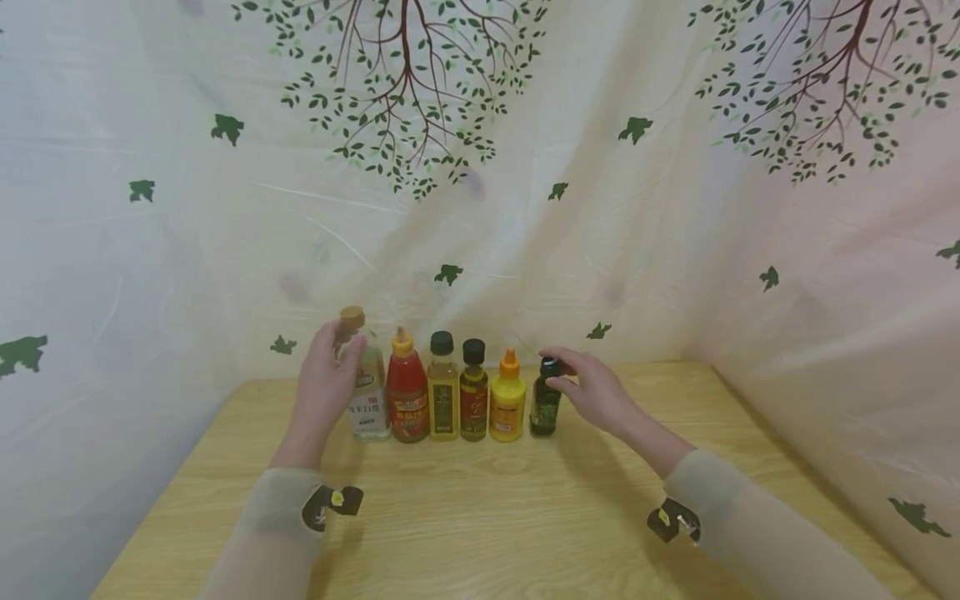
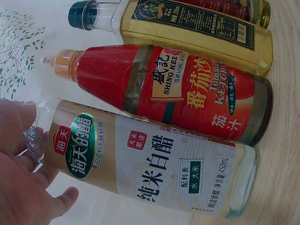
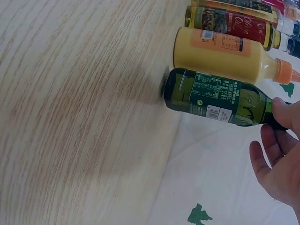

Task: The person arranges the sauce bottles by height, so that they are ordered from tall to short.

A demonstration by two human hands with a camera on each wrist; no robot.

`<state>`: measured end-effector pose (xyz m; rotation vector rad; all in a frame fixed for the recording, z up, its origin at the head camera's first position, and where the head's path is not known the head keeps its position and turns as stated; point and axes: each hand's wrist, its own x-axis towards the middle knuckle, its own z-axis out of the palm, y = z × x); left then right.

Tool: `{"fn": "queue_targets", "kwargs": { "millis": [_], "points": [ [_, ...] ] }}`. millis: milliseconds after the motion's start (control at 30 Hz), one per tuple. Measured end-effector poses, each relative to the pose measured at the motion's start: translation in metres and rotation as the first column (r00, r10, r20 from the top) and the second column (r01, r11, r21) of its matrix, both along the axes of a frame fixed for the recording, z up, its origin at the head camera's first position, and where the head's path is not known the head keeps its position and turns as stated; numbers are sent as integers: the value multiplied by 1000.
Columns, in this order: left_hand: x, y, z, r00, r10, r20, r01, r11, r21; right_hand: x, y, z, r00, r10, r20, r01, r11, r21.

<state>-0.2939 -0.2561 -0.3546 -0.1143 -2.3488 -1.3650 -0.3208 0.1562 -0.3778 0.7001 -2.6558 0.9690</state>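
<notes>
At the left end of a row of bottles, my left hand (image 1: 327,379) grips the neck of a clear rice vinegar bottle (image 2: 140,159) with a white label and a tan cap. Beside it stands a red tomato ketchup bottle (image 2: 108,79) with an orange nozzle top. On the right end, my right hand (image 1: 596,392) pinches the top of a small dark green glass bottle (image 3: 215,99) between thumb and fingers. Whether that bottle's base touches the table cannot be told. A yellow squeeze bottle (image 3: 220,54) is its nearest neighbour.
Between these are a pale oil bottle (image 1: 443,396) with a dark green cap and an olive oil bottle (image 1: 473,400) with a red label. All stand toward the back of the wooden table (image 1: 480,517). A leaf-printed curtain (image 1: 480,233) hangs behind.
</notes>
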Motion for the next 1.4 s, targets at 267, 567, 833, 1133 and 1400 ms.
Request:
{"fn": "queue_targets", "kwargs": {
  "millis": [267,567,833,1133,1400],
  "points": [
    [-2,0,0,1000,-6,3,6,1000,7,-3,-2,-3,1000,15,-2,-15,1000,2],
    [-3,0,0,1000,-3,10,3,1000,3,-4,-5,-4,1000,20,5,-20,1000,-6],
    [-5,-2,-2,1000,-9,-1,9,1000,-10,-4,-6,-2,999,29,29,-29,999,-13],
    [-7,-3,-3,1000,-8,5,8,1000,-7,-4,-7,-3,998,17,57,-17,1000,0],
    [-7,-3,-2,1000,-7,9,7,1000,-6,-4,-5,-6,997,23,69,-22,1000,-17]
  ]
}}
